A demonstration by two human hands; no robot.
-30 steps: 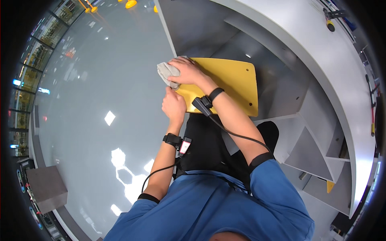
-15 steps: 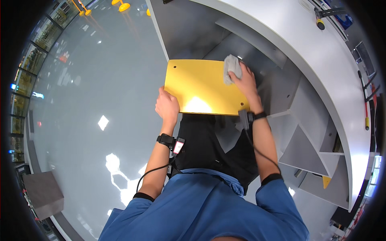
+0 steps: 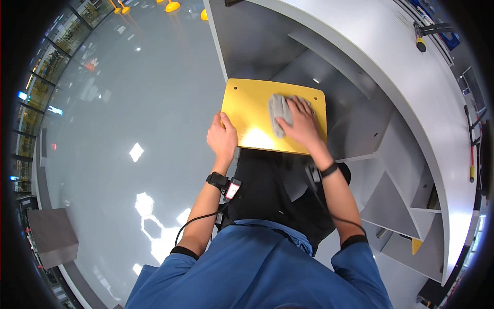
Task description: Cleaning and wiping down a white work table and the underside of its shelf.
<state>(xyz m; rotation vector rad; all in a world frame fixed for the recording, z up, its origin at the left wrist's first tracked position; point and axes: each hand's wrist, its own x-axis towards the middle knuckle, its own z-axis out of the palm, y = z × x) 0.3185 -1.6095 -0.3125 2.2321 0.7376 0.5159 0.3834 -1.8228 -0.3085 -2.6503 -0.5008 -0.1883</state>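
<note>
A flat yellow panel (image 3: 247, 110) with small dark holes near its corners lies in front of me, just past my knees. My left hand (image 3: 222, 138) grips its left edge, the thumb on top and the other fingers mostly hidden at the edge. On the right half of the panel, my right hand (image 3: 302, 123) presses a folded grey cloth (image 3: 278, 116) against the yellow surface, its fingers spread over the cloth. A bright glare covers part of the panel near its front edge.
A curved white counter (image 3: 406, 77) arcs round the right side, with grey shelves (image 3: 391, 195) beneath it. A tool with a yellow-and-black end (image 3: 421, 45) lies on the counter. A grey box (image 3: 53, 237) stands far left. Yellow stand bases (image 3: 173, 6) are on the glossy floor.
My right hand has moved the cloth from the panel's far right edge leftward and nearer to me. My left hand still holds the left edge. The view has shifted slightly.
</note>
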